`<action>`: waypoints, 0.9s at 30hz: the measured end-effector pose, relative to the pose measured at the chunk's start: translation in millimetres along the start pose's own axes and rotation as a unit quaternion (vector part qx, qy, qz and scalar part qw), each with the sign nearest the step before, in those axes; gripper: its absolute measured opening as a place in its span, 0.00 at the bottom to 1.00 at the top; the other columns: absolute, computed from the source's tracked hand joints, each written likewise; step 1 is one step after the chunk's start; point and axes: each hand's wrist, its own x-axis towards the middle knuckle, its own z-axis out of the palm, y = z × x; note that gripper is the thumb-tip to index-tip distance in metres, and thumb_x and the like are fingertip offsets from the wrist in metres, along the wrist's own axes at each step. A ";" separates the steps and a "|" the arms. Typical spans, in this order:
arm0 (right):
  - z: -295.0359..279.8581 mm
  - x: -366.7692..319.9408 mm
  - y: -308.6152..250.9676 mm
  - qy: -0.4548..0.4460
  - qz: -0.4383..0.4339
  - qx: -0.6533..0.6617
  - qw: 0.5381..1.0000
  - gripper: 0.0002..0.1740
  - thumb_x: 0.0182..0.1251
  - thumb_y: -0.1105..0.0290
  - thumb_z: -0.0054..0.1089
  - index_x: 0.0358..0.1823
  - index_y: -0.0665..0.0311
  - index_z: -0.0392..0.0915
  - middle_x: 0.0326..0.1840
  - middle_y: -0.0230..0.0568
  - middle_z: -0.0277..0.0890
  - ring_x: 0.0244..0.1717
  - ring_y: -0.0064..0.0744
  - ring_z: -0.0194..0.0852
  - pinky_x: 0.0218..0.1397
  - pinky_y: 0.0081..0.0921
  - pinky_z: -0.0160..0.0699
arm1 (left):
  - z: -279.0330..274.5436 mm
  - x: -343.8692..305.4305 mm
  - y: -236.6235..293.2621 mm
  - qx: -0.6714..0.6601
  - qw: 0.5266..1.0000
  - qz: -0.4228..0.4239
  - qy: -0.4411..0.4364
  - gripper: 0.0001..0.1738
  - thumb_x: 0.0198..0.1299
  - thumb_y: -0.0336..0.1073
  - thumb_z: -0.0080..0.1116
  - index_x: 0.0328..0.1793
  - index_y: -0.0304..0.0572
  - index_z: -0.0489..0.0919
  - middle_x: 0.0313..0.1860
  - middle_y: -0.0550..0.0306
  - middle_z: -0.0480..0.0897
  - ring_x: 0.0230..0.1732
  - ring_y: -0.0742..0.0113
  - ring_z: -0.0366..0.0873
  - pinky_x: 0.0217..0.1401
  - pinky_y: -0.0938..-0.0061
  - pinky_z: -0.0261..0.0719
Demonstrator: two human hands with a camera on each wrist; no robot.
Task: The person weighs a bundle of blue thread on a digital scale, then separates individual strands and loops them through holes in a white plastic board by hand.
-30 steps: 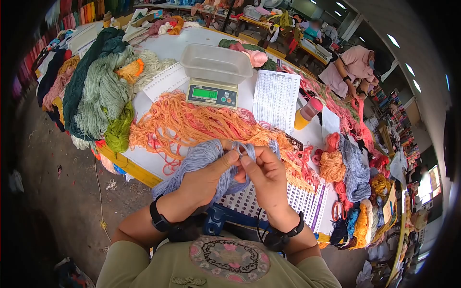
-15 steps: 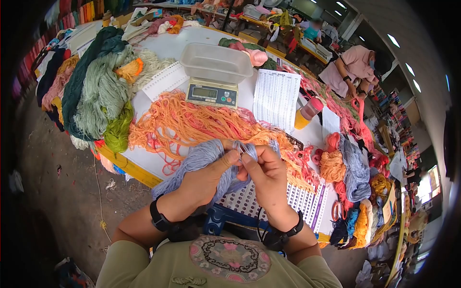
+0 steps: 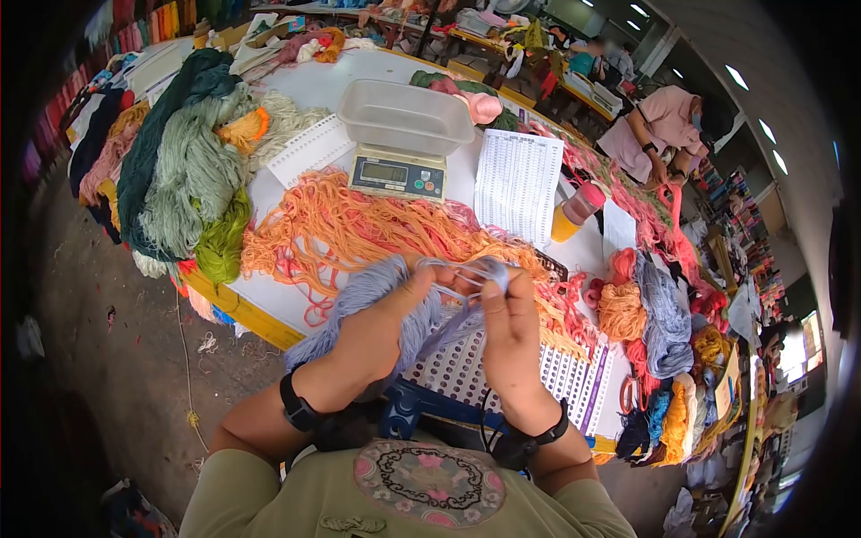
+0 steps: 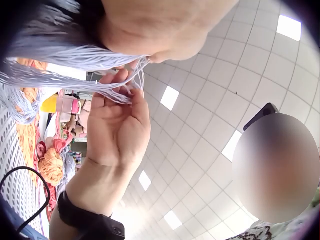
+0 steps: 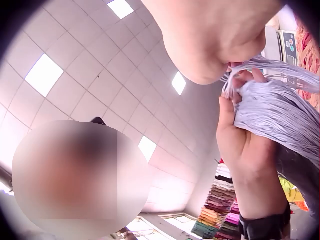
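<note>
A thick skein of pale blue-grey yarn (image 3: 372,300) hangs over the left hand (image 3: 377,336), whose thumb and fingers grip it near its upper end. The right hand (image 3: 513,345) pinches a few strands, which stretch across the short gap between both hands. In the left wrist view, the right hand (image 4: 117,122) shows its palm, with strands (image 4: 107,89) running into its curled fingers. The right wrist view has the left hand (image 5: 250,145) curled around the bunched yarn (image 5: 275,107).
Orange and coral yarn (image 3: 359,224) lies behind the hands, below a scale (image 3: 396,175) bearing a clear plastic tub (image 3: 404,117). Printed sheets (image 3: 517,184) and a yellow-and-pink bottle (image 3: 577,212) stand to the right. Green skeins (image 3: 193,170) hang at the left edge. Another person (image 3: 659,134) works farther back.
The right hand has moved away from the left, to the right, drawing strands out between them. The left hand has shifted slightly left. The scale's display, lit green at first, is dark.
</note>
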 end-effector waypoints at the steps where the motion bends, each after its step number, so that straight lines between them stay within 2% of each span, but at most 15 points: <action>1: -6.3 2.0 -2.2 0.023 0.076 0.072 0.994 0.04 0.76 0.70 0.45 0.45 0.62 0.68 0.34 0.32 0.75 0.34 0.18 0.72 0.40 0.19 0.74 | -3.1 0.4 0.2 0.000 1.000 0.001 0.001 0.10 0.72 0.36 0.47 0.44 0.36 0.74 0.38 0.56 0.77 0.50 0.65 0.78 0.55 0.72 0.75; 2: -12.9 4.0 -4.2 0.045 0.152 0.143 0.977 0.04 0.76 0.69 0.45 0.43 0.59 0.68 0.32 0.30 0.73 0.32 0.18 0.69 0.38 0.19 0.71 | -9.1 -0.1 1.3 -0.075 0.997 -0.004 -0.015 0.11 0.72 0.38 0.47 0.43 0.37 0.74 0.41 0.54 0.77 0.52 0.61 0.78 0.58 0.68 0.75; 3: -22.2 6.6 -0.5 0.041 0.154 0.144 0.977 0.04 0.76 0.69 0.45 0.43 0.59 0.68 0.32 0.30 0.73 0.32 0.18 0.69 0.38 0.19 0.71 | -15.7 -0.5 2.3 -0.149 0.988 -0.008 -0.030 0.12 0.72 0.39 0.47 0.43 0.38 0.73 0.44 0.52 0.78 0.54 0.57 0.78 0.61 0.64 0.75; 5: -45.0 13.5 10.9 -0.031 0.230 0.328 0.916 0.05 0.76 0.67 0.45 0.38 0.55 0.66 0.27 0.27 0.66 0.25 0.16 0.61 0.30 0.17 0.65 | -33.2 2.4 0.2 -0.181 0.980 -0.012 -0.086 0.13 0.72 0.42 0.46 0.44 0.39 0.74 0.48 0.49 0.78 0.56 0.54 0.76 0.60 0.60 0.75; 7: -53.6 25.1 5.5 -0.016 0.290 0.286 0.913 0.07 0.75 0.67 0.47 0.36 0.55 0.64 0.23 0.25 0.60 0.21 0.15 0.55 0.24 0.16 0.61 | -33.2 0.7 4.8 -0.211 0.966 -0.019 -0.145 0.15 0.71 0.45 0.46 0.45 0.40 0.74 0.53 0.46 0.79 0.58 0.51 0.75 0.60 0.56 0.74; 9: -54.0 34.1 1.1 -0.005 0.243 0.099 0.965 0.06 0.75 0.66 0.47 0.37 0.57 0.65 0.23 0.25 0.61 0.19 0.14 0.53 0.20 0.15 0.59 | -27.9 -4.8 11.4 -0.195 0.970 -0.107 -0.094 0.14 0.72 0.44 0.45 0.43 0.41 0.74 0.68 0.42 0.70 0.65 0.47 0.71 0.68 0.49 0.69; 12: -45.9 36.0 -23.0 -0.043 0.182 -0.009 0.982 0.05 0.75 0.68 0.46 0.42 0.61 0.68 0.24 0.28 0.66 0.16 0.15 0.58 0.17 0.14 0.59 | -18.2 -2.1 4.0 -0.196 0.969 -0.068 -0.133 0.16 0.73 0.46 0.43 0.44 0.42 0.74 0.73 0.44 0.65 0.71 0.46 0.64 0.68 0.48 0.67; 14: -24.7 28.0 -55.5 -0.109 0.190 -0.057 0.974 0.06 0.75 0.70 0.46 0.43 0.64 0.70 0.27 0.33 0.75 0.17 0.15 0.68 0.16 0.14 0.62 | -26.9 3.0 -4.0 -0.188 0.966 -0.046 -0.172 0.16 0.73 0.46 0.42 0.45 0.42 0.74 0.73 0.45 0.65 0.72 0.46 0.63 0.68 0.47 0.67; 15: -19.4 22.3 -52.7 -0.108 0.190 -0.056 0.974 0.06 0.75 0.70 0.46 0.43 0.64 0.70 0.27 0.33 0.75 0.17 0.15 0.68 0.16 0.14 0.62 | -30.3 4.7 -6.4 -0.180 0.961 -0.019 -0.208 0.17 0.73 0.46 0.42 0.45 0.42 0.75 0.73 0.47 0.65 0.72 0.46 0.62 0.68 0.47 0.66; 16: -15.9 14.6 -48.7 -0.176 0.207 -0.088 0.958 0.06 0.75 0.69 0.47 0.43 0.64 0.70 0.27 0.33 0.76 0.18 0.15 0.69 0.17 0.14 0.63 | -28.2 4.2 -3.3 -0.180 0.961 -0.020 -0.208 0.17 0.73 0.46 0.42 0.45 0.42 0.75 0.73 0.47 0.65 0.72 0.46 0.62 0.68 0.47 0.66; 18: -11.5 0.0 -34.9 -0.248 0.223 -0.119 0.935 0.06 0.75 0.69 0.47 0.43 0.63 0.71 0.26 0.33 0.76 0.18 0.15 0.70 0.18 0.14 0.64 | -23.6 1.9 7.1 -0.176 0.976 -0.057 -0.118 0.15 0.72 0.46 0.43 0.44 0.42 0.74 0.71 0.47 0.67 0.70 0.47 0.65 0.68 0.47 0.66; 20: -10.9 -9.8 -12.3 -0.293 0.287 -0.029 0.912 0.06 0.75 0.68 0.49 0.43 0.62 0.71 0.24 0.30 0.74 0.17 0.13 0.66 0.18 0.13 0.61 | -38.3 3.6 7.0 -0.206 0.968 -0.040 -0.135 0.15 0.72 0.45 0.43 0.43 0.42 0.74 0.70 0.46 0.68 0.69 0.47 0.66 0.68 0.48 0.67; 22: -14.2 -12.4 -2.6 -0.273 0.305 -0.010 0.912 0.07 0.74 0.67 0.50 0.42 0.62 0.72 0.23 0.28 0.73 0.16 0.12 0.63 0.18 0.13 0.59 | -41.1 3.9 10.0 -0.235 0.959 -0.026 -0.154 0.14 0.72 0.44 0.43 0.43 0.42 0.73 0.69 0.45 0.69 0.68 0.47 0.68 0.68 0.49 0.67; 25: -29.6 -8.6 -3.4 -0.237 0.335 0.051 0.910 0.07 0.73 0.67 0.52 0.43 0.63 0.74 0.21 0.24 0.69 0.17 0.10 0.56 0.18 0.12 0.53 | -37.0 4.9 9.8 -0.149 0.983 -0.036 -0.096 0.17 0.69 0.48 0.47 0.48 0.44 0.77 0.62 0.42 0.75 0.66 0.42 0.69 0.66 0.49 0.69; 27: -46.2 1.8 -15.2 -0.281 0.320 0.193 0.884 0.08 0.72 0.68 0.54 0.46 0.65 0.74 0.22 0.23 0.68 0.19 0.08 0.55 0.19 0.11 0.51 | -38.8 6.9 5.9 -0.123 0.987 -0.016 -0.107 0.17 0.69 0.46 0.48 0.50 0.43 0.78 0.61 0.43 0.75 0.67 0.40 0.69 0.67 0.46 0.69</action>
